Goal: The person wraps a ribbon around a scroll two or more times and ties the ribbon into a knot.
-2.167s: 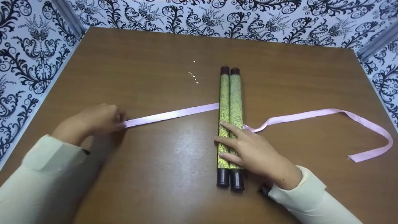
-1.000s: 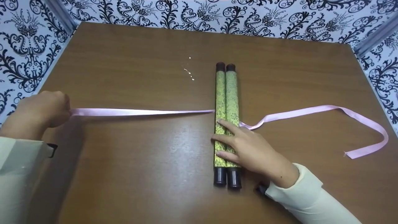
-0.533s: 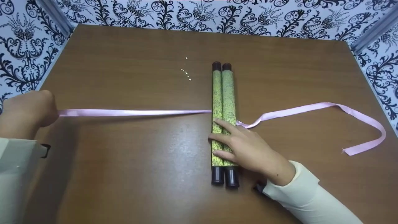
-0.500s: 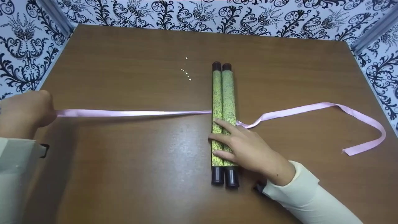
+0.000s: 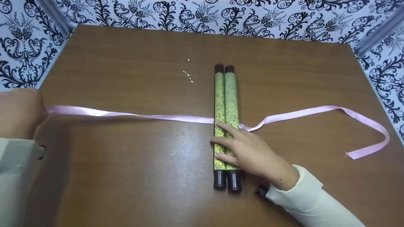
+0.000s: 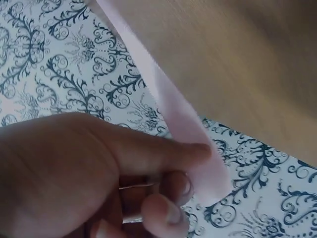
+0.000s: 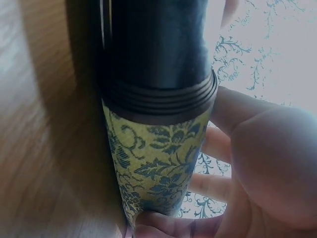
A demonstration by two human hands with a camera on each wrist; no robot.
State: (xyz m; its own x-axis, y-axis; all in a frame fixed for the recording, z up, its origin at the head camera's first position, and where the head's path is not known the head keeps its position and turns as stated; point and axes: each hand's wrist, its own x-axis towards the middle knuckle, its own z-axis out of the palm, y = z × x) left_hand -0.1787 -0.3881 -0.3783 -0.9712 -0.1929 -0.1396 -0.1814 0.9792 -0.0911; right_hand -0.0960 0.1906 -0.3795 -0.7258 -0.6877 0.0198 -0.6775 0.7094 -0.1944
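Observation:
Two rolled scrolls (image 5: 231,104) lie side by side, covered in yellow-green floral fabric with dark knobs at both ends. Under them runs a pink satin ribbon (image 5: 186,119), emerging on both sides; its middle is hidden. At the table's left edge my left hand (image 5: 22,110) pinches one ribbon end (image 6: 210,181) between thumb and fingers. The ribbon on that side is stretched out with a slight twist. My right hand (image 5: 252,149) rests across the scrolls with fingers spread. A dark knob (image 7: 158,44) and patterned fabric show close up in the right wrist view.
On the right, the ribbon's other end (image 5: 356,154) curls loosely on the brown wooden table (image 5: 142,176). Small bright specks (image 5: 187,75) dot the surface behind the scrolls. Black-and-white patterned panels (image 5: 202,15) border the table at the back and sides.
My left hand has moved left to the table edge, drawing out the ribbon, which was taut and now sags and twists slightly. My right hand has stayed on the scrolls.

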